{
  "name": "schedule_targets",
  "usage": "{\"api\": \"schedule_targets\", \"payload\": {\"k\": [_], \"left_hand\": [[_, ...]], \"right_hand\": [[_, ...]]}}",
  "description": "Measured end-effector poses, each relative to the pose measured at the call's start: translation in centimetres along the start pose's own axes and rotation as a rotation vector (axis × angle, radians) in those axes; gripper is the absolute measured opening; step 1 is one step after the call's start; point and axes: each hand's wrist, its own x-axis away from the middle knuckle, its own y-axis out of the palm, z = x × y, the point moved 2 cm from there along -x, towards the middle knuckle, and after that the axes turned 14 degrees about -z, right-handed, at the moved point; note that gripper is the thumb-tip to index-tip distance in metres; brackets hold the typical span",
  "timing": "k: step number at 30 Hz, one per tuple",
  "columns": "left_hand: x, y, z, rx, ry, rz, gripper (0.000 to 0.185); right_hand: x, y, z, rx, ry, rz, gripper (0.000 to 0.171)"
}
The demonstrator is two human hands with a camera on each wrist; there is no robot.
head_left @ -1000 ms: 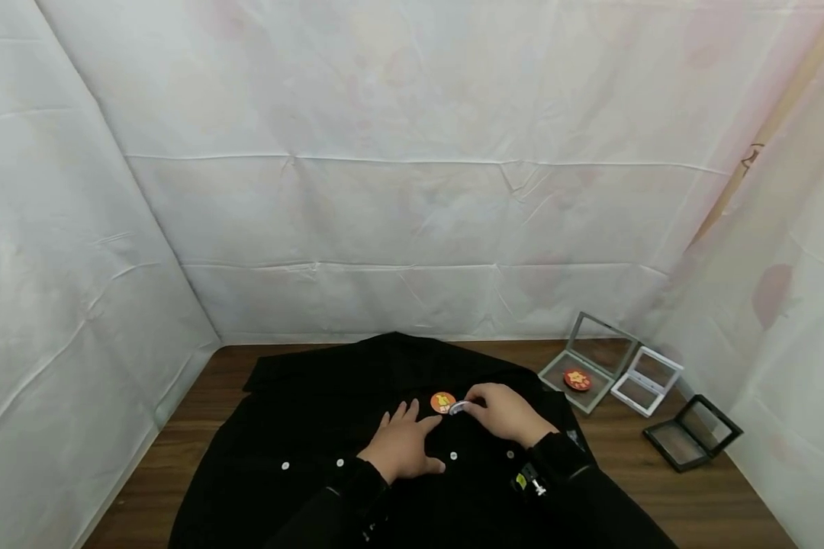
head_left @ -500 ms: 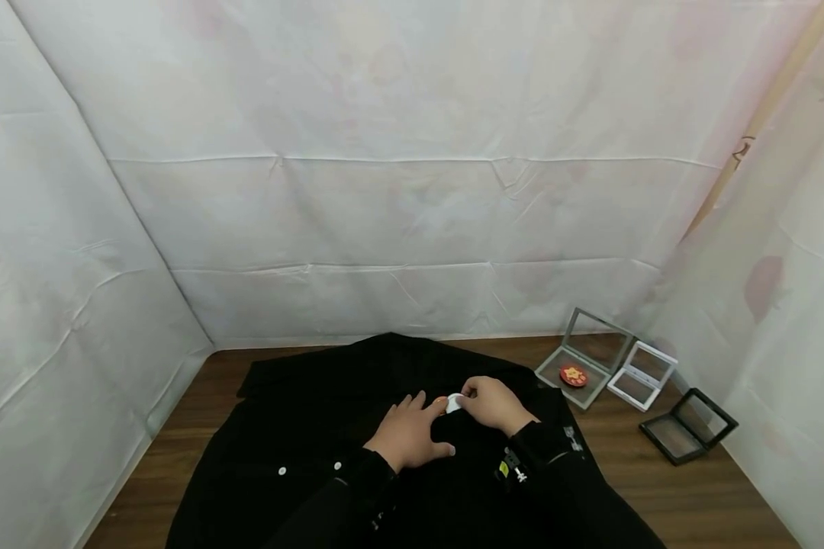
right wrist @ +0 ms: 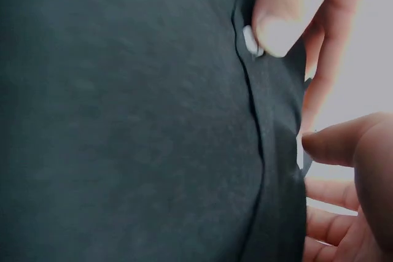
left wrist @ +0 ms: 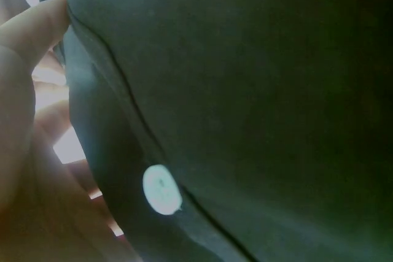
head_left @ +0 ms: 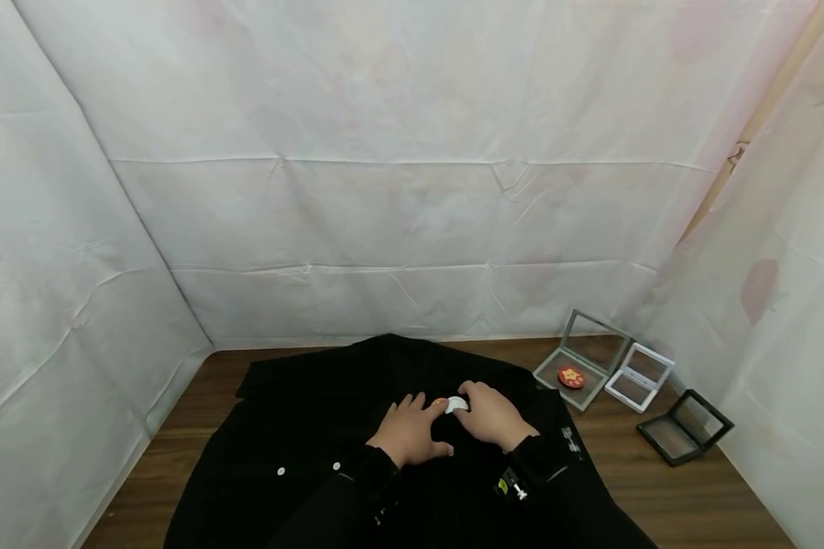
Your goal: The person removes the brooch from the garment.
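Note:
A black jacket [head_left: 329, 412] lies spread on a wooden table [head_left: 659, 488]. My left hand [head_left: 412, 419] rests flat on the cloth, its straight fingers reaching an orange badge [head_left: 441, 401] that is mostly hidden. My right hand [head_left: 468, 402] pinches the badge's pale edge [head_left: 457, 405] against the jacket. In the left wrist view a white button [left wrist: 162, 189] sits on the dark fabric [left wrist: 264, 102] beside my thumb [left wrist: 31, 29]. The right wrist view shows a fingertip [right wrist: 276, 26] pressing a small white piece [right wrist: 250, 40] at the jacket seam.
Three open display frames lie at the right of the table: a grey one [head_left: 593, 343] holding a red badge [head_left: 571, 377], a white one [head_left: 640, 377] and a black one [head_left: 684, 428]. White sheets [head_left: 384, 191] wall in the table on three sides.
My left hand slid forward until its fingers reached the badge. My right hand closed in over the badge, and its orange face is now mostly covered.

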Motion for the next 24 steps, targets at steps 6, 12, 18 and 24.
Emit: {"api": "schedule_targets", "payload": {"k": [6, 12, 18, 24], "left_hand": [[-0.1, 0.4, -0.1, 0.01, -0.005, 0.001, 0.082], [-0.1, 0.6, -0.2, 0.023, -0.001, 0.019, 0.081], [-0.1, 0.6, -0.2, 0.017, 0.002, 0.022, 0.08], [-0.1, 0.5, -0.1, 0.014, 0.0, 0.023, 0.079]], "right_hand": [[2.6, 0.2, -1.3, 0.207, -0.046, -0.012, 0.046], [3.8, 0.8, -2.0, 0.353, -0.049, -0.032, 0.05], [4.1, 1.4, -1.9, 0.387, -0.029, -0.071, 0.053], [4.6, 1.4, -2.1, 0.395, -0.036, -0.06, 0.054]]}}
